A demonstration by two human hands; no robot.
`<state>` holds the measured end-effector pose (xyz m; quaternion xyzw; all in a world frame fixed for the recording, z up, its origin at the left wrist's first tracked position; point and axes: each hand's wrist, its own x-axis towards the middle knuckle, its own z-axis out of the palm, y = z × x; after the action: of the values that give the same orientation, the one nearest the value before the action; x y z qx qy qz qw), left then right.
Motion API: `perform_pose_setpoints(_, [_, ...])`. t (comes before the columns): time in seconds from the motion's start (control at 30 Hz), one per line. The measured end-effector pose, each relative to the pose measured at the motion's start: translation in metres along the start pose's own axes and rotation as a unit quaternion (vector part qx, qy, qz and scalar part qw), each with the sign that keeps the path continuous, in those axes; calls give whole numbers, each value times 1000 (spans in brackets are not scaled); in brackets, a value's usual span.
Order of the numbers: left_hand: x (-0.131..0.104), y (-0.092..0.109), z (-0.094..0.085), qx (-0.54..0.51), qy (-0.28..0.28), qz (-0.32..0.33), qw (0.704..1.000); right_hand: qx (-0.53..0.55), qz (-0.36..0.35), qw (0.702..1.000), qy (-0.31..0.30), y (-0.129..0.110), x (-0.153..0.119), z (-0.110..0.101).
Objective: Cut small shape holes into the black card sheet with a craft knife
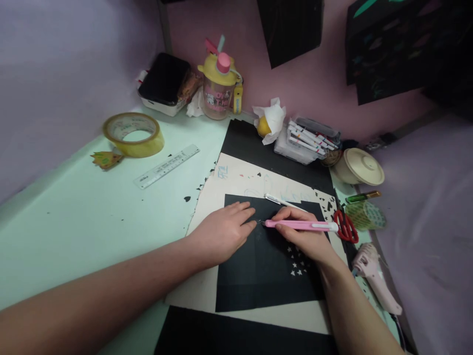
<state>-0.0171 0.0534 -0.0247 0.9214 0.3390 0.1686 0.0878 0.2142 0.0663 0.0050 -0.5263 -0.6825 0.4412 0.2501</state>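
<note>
Black paper (240, 281) lies on a white board (199, 286), and several small star-shaped holes show white through its right part. My left hand (225, 231) rests flat on the paper's left side, fingers stretched out. In my right hand (305, 239) is a pink craft knife (295, 225), gripped like a pen. Its blade tip touches or hovers just above the paper, close to my left fingertips; I cannot tell which. Just beyond my right hand lies a white pen (281, 201). Tiny dark cut-out scraps are scattered on the board and table.
To the left lie a roll of tape (148, 143) and a clear ruler (168, 166). A drinking cup (218, 93) and a box of markers (305, 140) stand at the back. Red-handled scissors (345, 227) and a glue gun (377, 276) lie along the right edge.
</note>
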Motion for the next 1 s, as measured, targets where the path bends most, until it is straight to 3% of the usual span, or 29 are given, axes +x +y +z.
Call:
perform_pose_setpoints(0.4, [0,-1,0,5,-1,1,1000,14,-11,1000,-24,4,3,-4])
perform_pose_setpoints(1.0, [1,0,0,8,-6,-1,1000,58,30,995,-69,3,8,-11])
